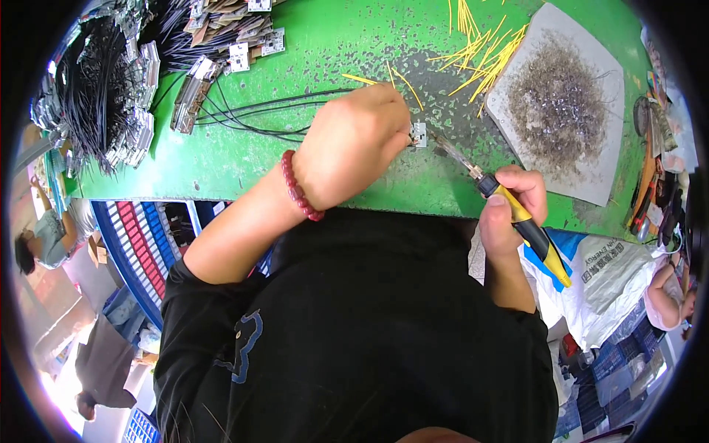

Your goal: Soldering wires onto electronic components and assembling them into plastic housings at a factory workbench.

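My left hand (pixel 356 140), with a red bead bracelet on its wrist, is closed in a pinch on black wires that run out from under it. A small white circuit board (pixel 419 135) shows just past its fingertips; the exact grip is hidden behind the knuckles. My right hand (pixel 504 221) is wrapped around the yellow and black handle of a soldering iron (pixel 545 251). The iron's metal tip points up and left, close to the right side of the small board. The black wires (pixel 273 105) trail left to a metal-coloured strip piece (pixel 193 94).
Loose yellow wires (pixel 487 63) lie on the worn green table (pixel 244 166). A grey board covered with dark residue (pixel 509 111) rests at right, with hand tools (pixel 646 170) beyond it. Bundled black-wired parts (pixel 96 96) are heaped at left, and more boards (pixel 238 57) lie behind.
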